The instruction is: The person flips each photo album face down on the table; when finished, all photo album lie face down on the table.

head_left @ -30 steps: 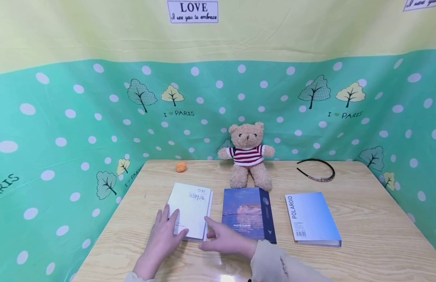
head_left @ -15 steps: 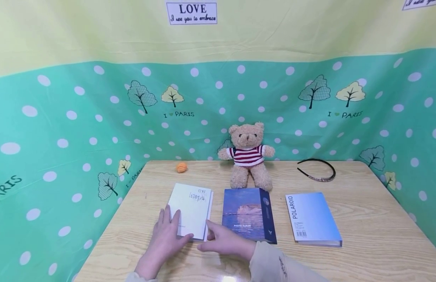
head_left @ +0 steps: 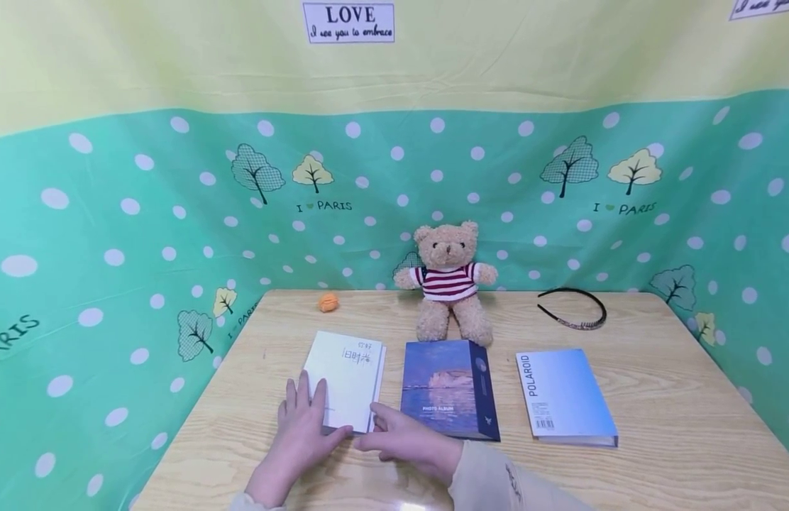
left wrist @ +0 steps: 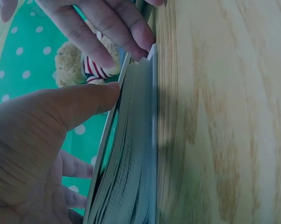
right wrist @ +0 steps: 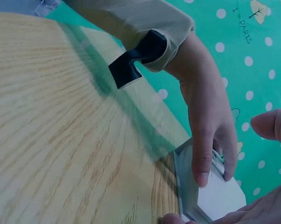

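A white hardcover book [head_left: 340,383] lies on the table at left centre, its Chinese lettering upside down in the head view. My left hand [head_left: 303,426] rests along its left side, fingers straight, thumb at the near edge. In the left wrist view, the left thumb [left wrist: 96,100] touches the top cover above slightly fanned pages [left wrist: 126,154]. My right hand [head_left: 410,436] is at the book's near right corner, its fingertips touching the edge. The right wrist view has the left hand [right wrist: 208,112] reaching down onto the book [right wrist: 219,198], with part of the right hand [right wrist: 273,126] close by.
A dark blue photo album [head_left: 439,387] lies just right of the book, partly behind the right hand. Farther right lies a blue Polaroid album [head_left: 567,397]. Along the back are an orange object [head_left: 328,302], a teddy bear [head_left: 448,284] and a black headband [head_left: 589,301].
The left thumb has slid slightly right along the book's near edge. My right fingertips have shifted a little nearer and lower at the corner. The book stays almost in place.
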### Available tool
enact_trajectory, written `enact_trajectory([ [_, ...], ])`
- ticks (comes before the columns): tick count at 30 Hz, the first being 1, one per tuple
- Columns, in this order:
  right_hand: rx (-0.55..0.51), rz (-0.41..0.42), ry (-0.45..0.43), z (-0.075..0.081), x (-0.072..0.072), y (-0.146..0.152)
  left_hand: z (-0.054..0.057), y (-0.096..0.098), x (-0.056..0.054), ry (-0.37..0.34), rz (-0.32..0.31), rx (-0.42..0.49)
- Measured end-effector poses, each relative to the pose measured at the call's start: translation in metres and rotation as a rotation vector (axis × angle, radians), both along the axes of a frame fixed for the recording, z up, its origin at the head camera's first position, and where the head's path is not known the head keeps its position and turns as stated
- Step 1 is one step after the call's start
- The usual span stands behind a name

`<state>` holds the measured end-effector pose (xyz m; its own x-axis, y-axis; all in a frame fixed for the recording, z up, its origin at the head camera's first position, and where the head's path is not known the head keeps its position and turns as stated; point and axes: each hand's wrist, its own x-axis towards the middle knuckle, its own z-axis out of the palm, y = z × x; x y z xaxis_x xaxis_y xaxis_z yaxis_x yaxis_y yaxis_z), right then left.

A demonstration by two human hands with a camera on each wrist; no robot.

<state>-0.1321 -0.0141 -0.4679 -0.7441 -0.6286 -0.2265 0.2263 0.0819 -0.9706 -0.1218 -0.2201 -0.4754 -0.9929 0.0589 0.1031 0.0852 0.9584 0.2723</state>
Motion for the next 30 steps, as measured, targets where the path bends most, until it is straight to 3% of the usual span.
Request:
enact_trajectory([
  [4,-0.042,-0.012,-0.045,-0.0014,-0.0011,-0.0007,0.0001,0.0,0.0007,0.008,-0.001,-0.001],
  [11,-0.053,-0.027,-0.039,-0.0011,-0.0005,-0.0015,-0.0004,0.0005,0.0007,0.006,0.004,-0.005],
  [21,-0.005,-0.162,-0.055,-0.0013,0.0048,-0.0035,-0.004,-0.0007,0.0,0.015,-0.004,-0.011],
  [30,-0.084,-0.127,-0.078,-0.0048,0.0019,-0.002,-0.0035,-0.0005,-0.0006,0.016,0.002,-0.007],
])
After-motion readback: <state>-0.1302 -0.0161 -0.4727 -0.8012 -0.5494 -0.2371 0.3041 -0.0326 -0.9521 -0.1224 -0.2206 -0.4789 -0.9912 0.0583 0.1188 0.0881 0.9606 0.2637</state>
